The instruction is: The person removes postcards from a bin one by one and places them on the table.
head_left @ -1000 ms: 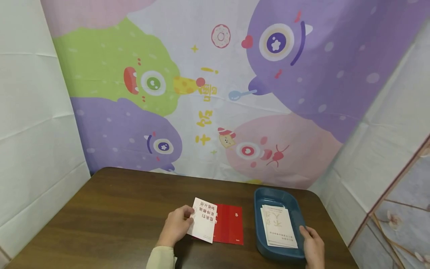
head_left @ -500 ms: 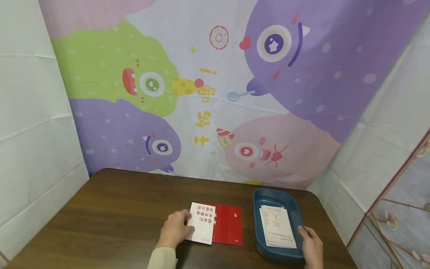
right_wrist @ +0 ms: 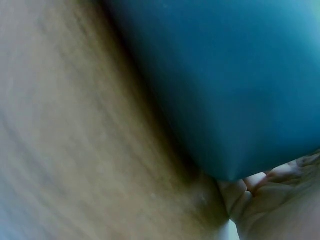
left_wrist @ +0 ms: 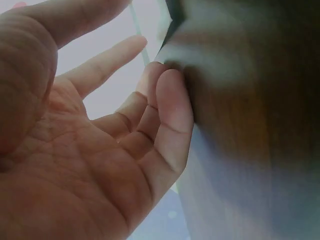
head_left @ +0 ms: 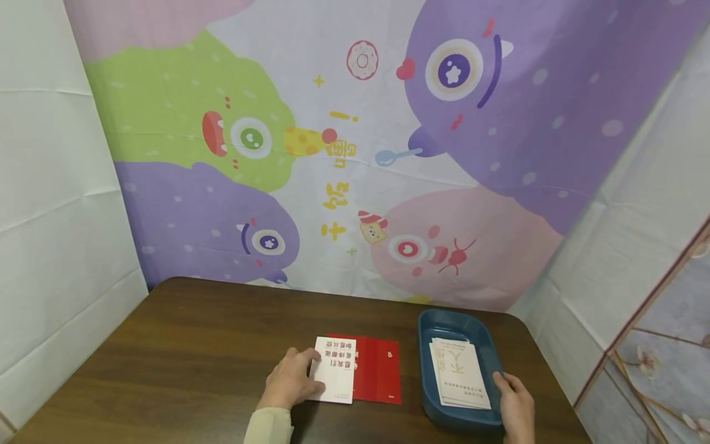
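A white card (head_left: 337,369) printed with dark characters lies over the left part of a red paper piece (head_left: 379,371) with vertical crease lines. At the card's left edge is my left hand (head_left: 290,377), its index finger and thumb spread apart along that edge. In the left wrist view the other fingers of the left hand (left_wrist: 115,125) bend softly against the table. A blue tray (head_left: 427,364) stands to the right with several pale cards (head_left: 461,375) inside. My right hand (head_left: 517,404) grips its right rim, thumb on top. The right wrist view shows the blue tray wall (right_wrist: 225,90) close up.
Everything rests on a dark brown wooden table (head_left: 194,357). A cartoon-printed cloth (head_left: 310,259) hangs behind its back edge, and white panels (head_left: 61,246) stand on both sides.
The left hand has brought the white card, tilted a second ago, down flat over the red paper, and its thumb and index finger have spread. The right hand stays on the tray.
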`<state>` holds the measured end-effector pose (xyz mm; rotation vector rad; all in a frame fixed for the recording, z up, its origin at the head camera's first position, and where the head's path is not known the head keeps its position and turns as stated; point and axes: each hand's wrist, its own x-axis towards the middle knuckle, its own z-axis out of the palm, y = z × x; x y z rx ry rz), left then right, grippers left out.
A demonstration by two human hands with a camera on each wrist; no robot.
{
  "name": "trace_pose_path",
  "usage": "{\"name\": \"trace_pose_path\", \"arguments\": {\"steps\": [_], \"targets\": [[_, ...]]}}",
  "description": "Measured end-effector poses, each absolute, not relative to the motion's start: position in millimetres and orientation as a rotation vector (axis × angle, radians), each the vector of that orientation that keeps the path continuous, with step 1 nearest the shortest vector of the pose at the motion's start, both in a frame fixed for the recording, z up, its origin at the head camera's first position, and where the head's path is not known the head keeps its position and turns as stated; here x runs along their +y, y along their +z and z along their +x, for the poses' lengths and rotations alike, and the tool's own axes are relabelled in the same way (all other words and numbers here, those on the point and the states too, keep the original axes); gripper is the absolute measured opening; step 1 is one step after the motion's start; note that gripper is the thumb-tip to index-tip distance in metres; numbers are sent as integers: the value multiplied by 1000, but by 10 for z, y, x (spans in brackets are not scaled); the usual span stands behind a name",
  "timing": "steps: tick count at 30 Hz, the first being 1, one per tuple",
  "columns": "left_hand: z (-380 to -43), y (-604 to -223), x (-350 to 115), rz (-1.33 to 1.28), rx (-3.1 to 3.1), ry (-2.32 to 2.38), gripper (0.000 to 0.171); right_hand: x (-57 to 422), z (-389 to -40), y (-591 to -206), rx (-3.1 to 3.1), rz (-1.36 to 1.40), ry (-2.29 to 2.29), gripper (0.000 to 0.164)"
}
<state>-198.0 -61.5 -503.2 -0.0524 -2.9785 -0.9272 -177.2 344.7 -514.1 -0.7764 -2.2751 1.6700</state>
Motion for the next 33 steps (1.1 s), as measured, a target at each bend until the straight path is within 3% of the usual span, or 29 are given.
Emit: {"name": "trace_pose_path", "arguments": {"steps": [33], "targets": [[-2007, -5111, -570, -53, -2944, -872, 45, 3446, -1763, -5134, -2268, -764, 1688, 67]]}}
